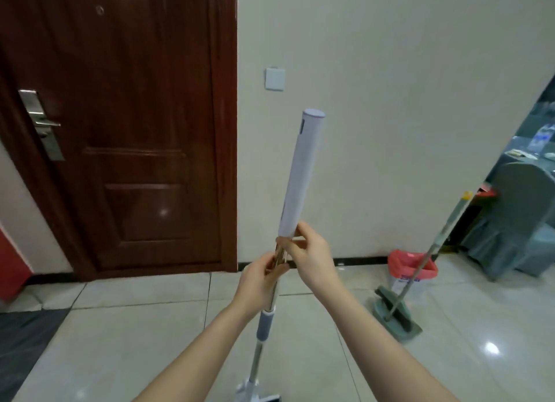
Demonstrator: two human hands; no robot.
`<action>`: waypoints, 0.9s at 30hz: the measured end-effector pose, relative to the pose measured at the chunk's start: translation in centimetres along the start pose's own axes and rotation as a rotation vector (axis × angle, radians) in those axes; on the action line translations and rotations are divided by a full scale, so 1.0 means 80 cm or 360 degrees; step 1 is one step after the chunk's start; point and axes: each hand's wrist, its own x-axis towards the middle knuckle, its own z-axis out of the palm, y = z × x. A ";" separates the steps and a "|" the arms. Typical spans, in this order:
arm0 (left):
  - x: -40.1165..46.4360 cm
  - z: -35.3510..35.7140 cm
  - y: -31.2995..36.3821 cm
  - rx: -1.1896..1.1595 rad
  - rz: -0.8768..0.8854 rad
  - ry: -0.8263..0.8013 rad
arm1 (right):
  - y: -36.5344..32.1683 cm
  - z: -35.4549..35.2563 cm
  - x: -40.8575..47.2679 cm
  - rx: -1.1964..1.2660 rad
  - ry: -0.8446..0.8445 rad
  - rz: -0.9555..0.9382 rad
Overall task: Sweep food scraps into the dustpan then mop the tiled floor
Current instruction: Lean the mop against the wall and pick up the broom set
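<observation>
Forearms raised; left hand (260, 281), right hand (312, 256) both closed round upright mop handle (301, 173).

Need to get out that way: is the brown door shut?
Shut. The brown door sits flush in its frame, with no gap showing at its right edge or along the floor.

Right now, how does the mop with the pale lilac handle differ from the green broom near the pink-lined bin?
The mop with the pale lilac handle is gripped by the left hand and right hand, nearly upright. The green broom stands unheld, leaning, its head in the green dustpan. The mop's grip is thick; the broom's handle is slim. Both have long shafts.
</observation>
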 end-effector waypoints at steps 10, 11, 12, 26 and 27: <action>0.250 0.071 0.065 -0.0109 0.0014 0.0134 | 0.047 -0.091 0.280 0.0073 0.0025 -0.0213; 0.275 0.077 0.072 -0.0124 0.0028 0.0153 | 0.049 -0.097 0.306 0.0093 0.0060 -0.0228; 0.299 0.082 0.079 -0.0137 0.0031 0.0166 | 0.051 -0.104 0.331 0.0098 0.0088 -0.0245; 0.628 0.143 0.078 -0.0203 0.0097 0.0206 | 0.123 -0.140 0.645 -0.0125 0.0265 -0.0299; 0.654 0.144 0.076 -0.0203 0.0096 0.0198 | 0.130 -0.140 0.669 -0.0125 0.0257 -0.0295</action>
